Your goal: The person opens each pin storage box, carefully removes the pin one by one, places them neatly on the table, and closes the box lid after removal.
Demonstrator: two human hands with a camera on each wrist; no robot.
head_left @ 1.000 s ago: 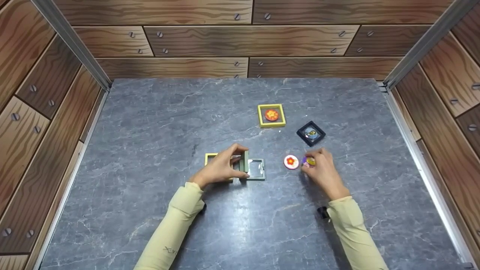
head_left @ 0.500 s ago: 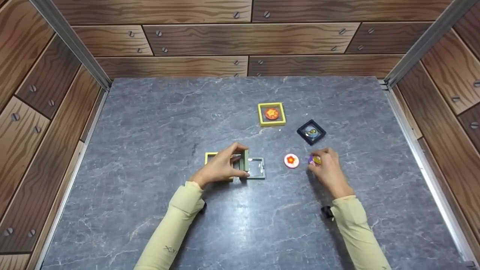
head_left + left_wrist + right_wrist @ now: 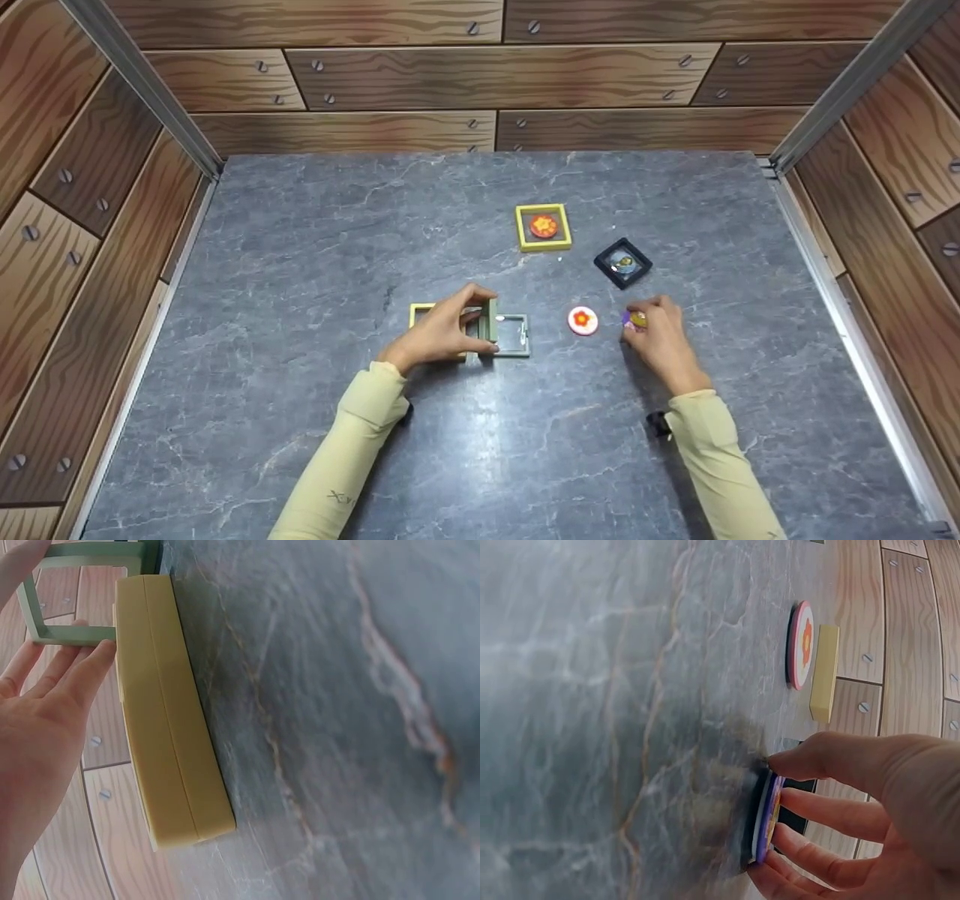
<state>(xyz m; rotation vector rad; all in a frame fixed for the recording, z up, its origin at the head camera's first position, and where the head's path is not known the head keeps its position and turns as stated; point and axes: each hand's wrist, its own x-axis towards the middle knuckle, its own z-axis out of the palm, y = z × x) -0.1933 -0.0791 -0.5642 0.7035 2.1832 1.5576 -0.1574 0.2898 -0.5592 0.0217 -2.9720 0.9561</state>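
My left hand (image 3: 442, 334) holds the raised half of a hinged green display frame (image 3: 489, 322) upright between thumb and fingers; its other half, with clear film, lies flat on the right. Close beside that hand, partly hidden under it, is a yellow frame (image 3: 169, 712). My right hand (image 3: 661, 345) pinches a purple-rimmed round badge (image 3: 767, 821) by its edges, low over the tabletop; whether it touches the surface I cannot tell. Left of the right hand lies a white round badge with a red flower (image 3: 583, 320).
Farther back lies another yellow frame (image 3: 544, 247) with an orange-red flower badge (image 3: 544, 226) inside. A black frame (image 3: 603, 262) holding a small picture piece sits behind the right hand. Wood-patterned walls (image 3: 495, 75) enclose the grey marbled table (image 3: 315, 240).
My right hand has shifted slightly to the right with the purple badge, away from the white flower badge. The left hand and green frame have stayed in place.
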